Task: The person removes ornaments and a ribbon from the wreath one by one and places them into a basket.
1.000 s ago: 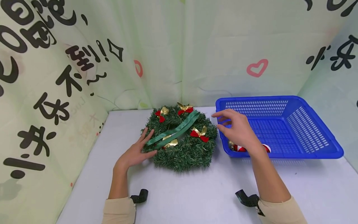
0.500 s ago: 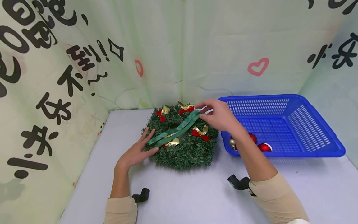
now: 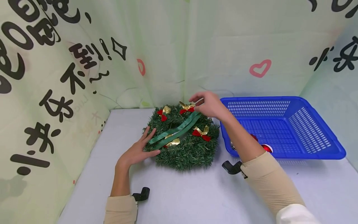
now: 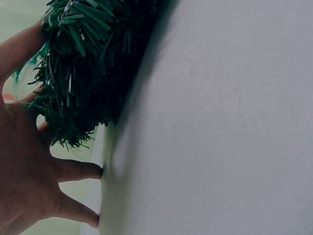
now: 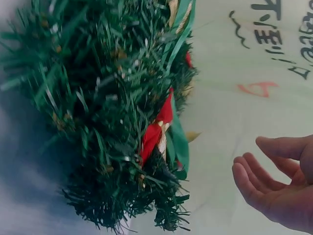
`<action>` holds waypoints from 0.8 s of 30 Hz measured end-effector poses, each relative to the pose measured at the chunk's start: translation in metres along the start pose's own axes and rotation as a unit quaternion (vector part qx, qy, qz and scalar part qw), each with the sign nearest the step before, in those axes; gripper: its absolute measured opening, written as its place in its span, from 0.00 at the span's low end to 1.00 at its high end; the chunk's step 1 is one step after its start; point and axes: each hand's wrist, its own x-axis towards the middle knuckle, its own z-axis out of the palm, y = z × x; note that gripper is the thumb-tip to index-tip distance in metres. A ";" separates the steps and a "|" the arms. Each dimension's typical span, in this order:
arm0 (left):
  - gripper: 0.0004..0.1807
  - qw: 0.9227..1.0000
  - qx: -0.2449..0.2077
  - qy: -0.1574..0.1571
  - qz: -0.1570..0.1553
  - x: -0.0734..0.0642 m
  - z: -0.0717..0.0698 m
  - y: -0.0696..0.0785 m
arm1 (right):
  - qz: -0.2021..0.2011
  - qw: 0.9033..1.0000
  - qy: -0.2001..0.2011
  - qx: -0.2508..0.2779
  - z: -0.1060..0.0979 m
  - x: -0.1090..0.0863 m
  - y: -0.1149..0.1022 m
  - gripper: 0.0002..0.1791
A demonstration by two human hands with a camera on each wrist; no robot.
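A green tinsel wreath (image 3: 187,158) lies on the white table, with several red-and-gold bows (image 3: 201,133) on it. Across its middle runs a green ribbon (image 3: 176,132), slanting from lower left to upper right. My left hand (image 3: 135,151) rests against the wreath's left edge, fingers spread; in the left wrist view two fingertips (image 4: 95,171) touch the table beside it. Over the wreath's upper right, near the ribbon's end, hovers my right hand (image 3: 209,104). Its fingers curve loosely with a gap to the thumb and hold nothing in the right wrist view.
To the right stands a blue plastic basket (image 3: 310,133) with red-and-white balls (image 3: 267,148) in its near left corner, partly hidden by my right forearm. A printed pale green curtain (image 3: 212,46) hangs behind the table and along both sides.
My right hand has moved left from the basket's edge to the ribbon's upper end, then lifted slightly up and away. The left hand stays in place on the wreath.
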 end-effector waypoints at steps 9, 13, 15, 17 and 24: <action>0.53 1.000 -0.008 0.000 0.004 0.000 0.000 0.002 | 0.056 0.995 -0.058 -0.060 0.002 0.029 0.006 0.23; 0.53 1.000 -0.013 0.000 0.003 -0.001 -0.001 0.003 | 0.080 0.990 -0.072 -0.089 0.003 0.037 0.008 0.22; 0.53 1.000 -0.013 0.000 0.003 0.000 -0.001 0.002 | 0.088 0.987 -0.077 -0.112 0.003 0.040 0.008 0.21; 0.52 1.000 -0.012 -0.001 0.003 0.000 -0.001 0.002 | 0.091 0.984 -0.084 -0.128 0.004 0.043 0.011 0.21; 0.53 1.000 -0.012 -0.003 0.005 0.000 0.000 0.001 | 0.096 0.983 -0.099 -0.120 0.005 0.047 0.020 0.24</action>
